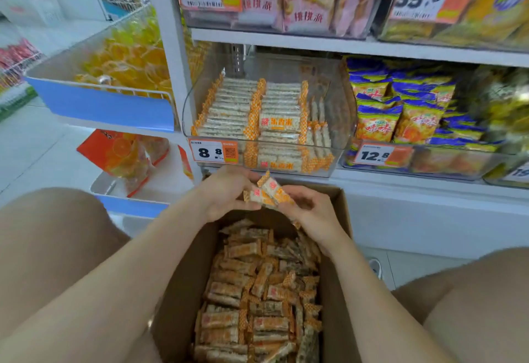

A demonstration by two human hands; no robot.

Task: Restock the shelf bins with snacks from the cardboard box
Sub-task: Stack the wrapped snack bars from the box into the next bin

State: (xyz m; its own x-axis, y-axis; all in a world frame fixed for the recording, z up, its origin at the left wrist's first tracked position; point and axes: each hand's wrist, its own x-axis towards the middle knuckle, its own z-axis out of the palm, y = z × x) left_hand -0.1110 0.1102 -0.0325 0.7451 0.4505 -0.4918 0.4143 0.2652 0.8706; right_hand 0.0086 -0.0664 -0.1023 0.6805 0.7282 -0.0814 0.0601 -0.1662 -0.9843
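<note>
At frame centre, the left hand [226, 193] and right hand [309, 208] held a small bundle of orange-and-white wrapped snack bars [270, 190]. The fingers of both were curled and clamped on it, above the open brown cardboard box [183, 276] at lower centre. The clear plastic shelf bin [342, 122] stood just above. Risk: the bars lay skewed, so an uneven grip could let one slip out or disturb the stacked rows on insertion.

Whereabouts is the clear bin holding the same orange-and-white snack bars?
In the head view, the clear bin sits centre, on the shelf just above the cardboard box, with the 8.8 price tag on its front and blue-and-yellow snack packets to its right.
</note>
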